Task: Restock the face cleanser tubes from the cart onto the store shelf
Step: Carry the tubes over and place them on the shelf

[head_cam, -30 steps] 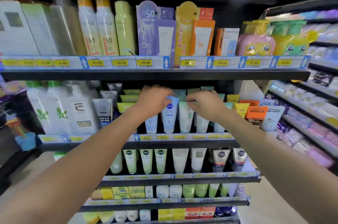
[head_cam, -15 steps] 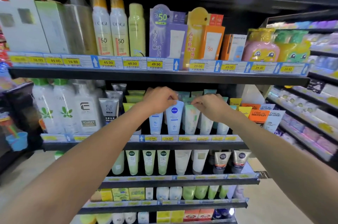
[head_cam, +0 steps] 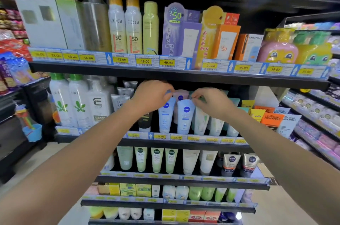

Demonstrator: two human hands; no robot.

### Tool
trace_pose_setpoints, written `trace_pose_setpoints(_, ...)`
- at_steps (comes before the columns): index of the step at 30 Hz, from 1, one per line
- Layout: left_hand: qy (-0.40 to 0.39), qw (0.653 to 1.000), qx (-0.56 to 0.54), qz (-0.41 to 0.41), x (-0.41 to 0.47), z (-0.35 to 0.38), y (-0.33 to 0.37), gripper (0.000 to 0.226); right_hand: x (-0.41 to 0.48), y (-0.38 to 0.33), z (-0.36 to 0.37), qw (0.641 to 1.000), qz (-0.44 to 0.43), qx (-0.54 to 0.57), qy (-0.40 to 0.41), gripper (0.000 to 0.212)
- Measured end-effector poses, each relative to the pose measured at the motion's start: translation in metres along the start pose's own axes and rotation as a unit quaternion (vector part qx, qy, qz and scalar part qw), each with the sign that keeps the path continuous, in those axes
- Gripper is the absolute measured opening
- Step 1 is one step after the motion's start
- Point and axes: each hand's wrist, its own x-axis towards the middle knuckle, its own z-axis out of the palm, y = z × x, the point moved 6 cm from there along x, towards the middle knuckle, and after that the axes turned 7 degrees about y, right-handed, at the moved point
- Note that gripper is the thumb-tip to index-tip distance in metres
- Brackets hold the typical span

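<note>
Far left on the middle shelf (head_cam: pixel 176 143): tall white bottles (head_cam: pixel 70 103) with green leaf prints, standing upright against the shelf edge, well clear of the work. Next, grey men's tubes (head_cam: pixel 119 101) stepped one behind another, probably so every label shows. Then the left hand (head_cam: pixel 152 97), fingers curled over the crimped top of a pale blue Nivea tube (head_cam: pixel 165 116), pinching it, seemingly to keep it upright on its cap. Just beside, touching, a second Nivea tube (head_cam: pixel 184 117) at the very front of the row, cap down behind the price rail (head_cam: pixel 184 137), which likely stops it sliding off. Behind, a pinkish tube (head_cam: pixel 181 94) tucked deeper. Right hand (head_cam: pixel 211 103) closed at the fingertips near the top edge of that second tube and the white-green tubes (head_cam: pixel 201 121) alongside; exactly which one gripped, hard to tell. Further right, orange and white boxes (head_cam: pixel 272 120), angled outward. No cart in view. Judged as squaring up freshly placed cleansers so they face forward.
</note>
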Motion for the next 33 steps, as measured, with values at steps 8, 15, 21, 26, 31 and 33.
trace_pose_setpoints(8, -0.074, 0.991, 0.095, -0.058, -0.041, -0.012, -0.058, 0.031, 0.034, -0.069, 0.028, 0.999, -0.035, -0.025, -0.014, 0.028)
trace_pose_setpoints(15, -0.109, 0.989, 0.048, -0.092, -0.052, 0.007, -0.072, 0.032, 0.047, -0.078, 0.053, 0.996, -0.01, -0.05, -0.071, 0.031)
trace_pose_setpoints(21, -0.122, 0.987, -0.015, -0.102, -0.049, 0.011, -0.074, 0.028, 0.048, -0.076, 0.052, 0.997, 0.0, -0.022, -0.071, 0.029)
trace_pose_setpoints(26, -0.137, 0.986, -0.032, -0.094, -0.048, 0.009, -0.075, 0.027, 0.048, -0.074, 0.054, 0.996, -0.001, 0.001, -0.088, 0.028)
trace_pose_setpoints(31, -0.129, 0.987, -0.038, -0.088, -0.051, 0.008, -0.076, 0.028, 0.047, -0.076, 0.053, 0.996, 0.001, 0.004, -0.087, 0.027)
trace_pose_setpoints(33, -0.115, 0.989, -0.044, -0.086, -0.055, 0.003, -0.078, 0.029, 0.046, -0.076, 0.053, 0.996, 0.0, 0.0, -0.094, 0.026)
